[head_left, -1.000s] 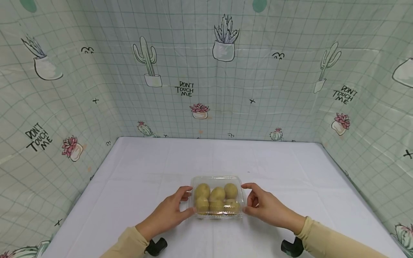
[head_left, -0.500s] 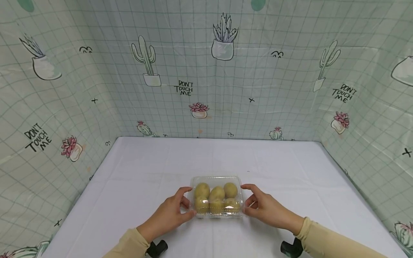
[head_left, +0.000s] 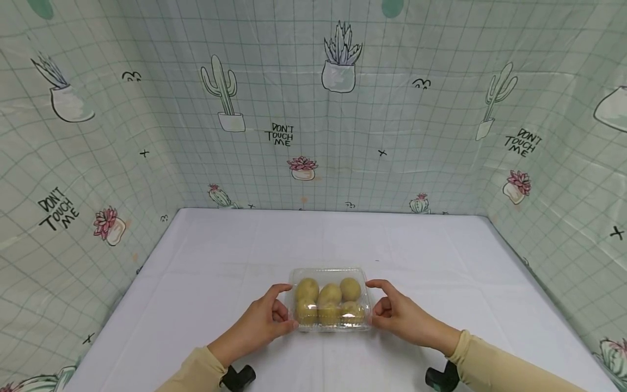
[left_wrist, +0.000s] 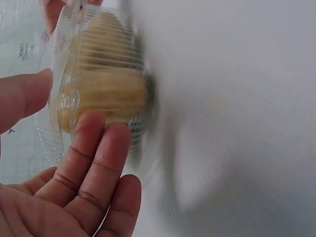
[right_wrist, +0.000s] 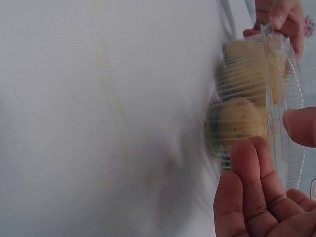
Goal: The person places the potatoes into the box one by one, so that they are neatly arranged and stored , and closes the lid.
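Observation:
A clear plastic clamshell box lies near the front middle of the table, its lid down. Through the plastic several rounded yellow-brown items show, resembling small potatoes; their exact kind is unclear. My left hand holds the box's left side, index finger at the far corner and thumb at the near corner. On the opposite side, my right hand holds the box the same way. In the left wrist view, the fingers meet the ribbed wall below the rim. The right wrist view shows fingertips against the other wall.
White cloth covers the table. Grid-patterned curtains with plant drawings enclose its back and sides. A black wrist device shows under the left forearm, and another black device under the right.
Both hands stay at the box's sides with only tiny shifts of the fingers. The box keeps its place, and the head view wobbles slightly.

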{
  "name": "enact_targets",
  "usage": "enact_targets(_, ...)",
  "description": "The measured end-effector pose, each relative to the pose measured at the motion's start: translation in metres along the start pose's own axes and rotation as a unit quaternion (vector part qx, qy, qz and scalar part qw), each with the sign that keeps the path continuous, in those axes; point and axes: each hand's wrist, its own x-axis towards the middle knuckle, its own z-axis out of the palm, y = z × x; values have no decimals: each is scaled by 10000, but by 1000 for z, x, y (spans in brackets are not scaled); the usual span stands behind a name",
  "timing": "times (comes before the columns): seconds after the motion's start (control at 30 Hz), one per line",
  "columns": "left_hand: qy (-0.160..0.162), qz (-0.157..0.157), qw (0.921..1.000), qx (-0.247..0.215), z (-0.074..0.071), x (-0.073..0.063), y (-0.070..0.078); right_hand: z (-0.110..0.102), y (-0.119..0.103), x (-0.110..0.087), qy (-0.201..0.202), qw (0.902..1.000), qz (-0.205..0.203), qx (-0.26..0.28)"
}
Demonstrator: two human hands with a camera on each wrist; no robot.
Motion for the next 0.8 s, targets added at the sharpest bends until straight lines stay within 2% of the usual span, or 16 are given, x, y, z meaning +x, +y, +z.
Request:
enact_targets(0.23, -45, -129, 9998, -177, 0, 2, 1, -1, 0, 1, -87, 9993, 114, 347)
enact_targets(0.8, -66, -362, 9981, -493, -1, 3, 1, -2, 2, 2, -136, 9988, 159, 443)
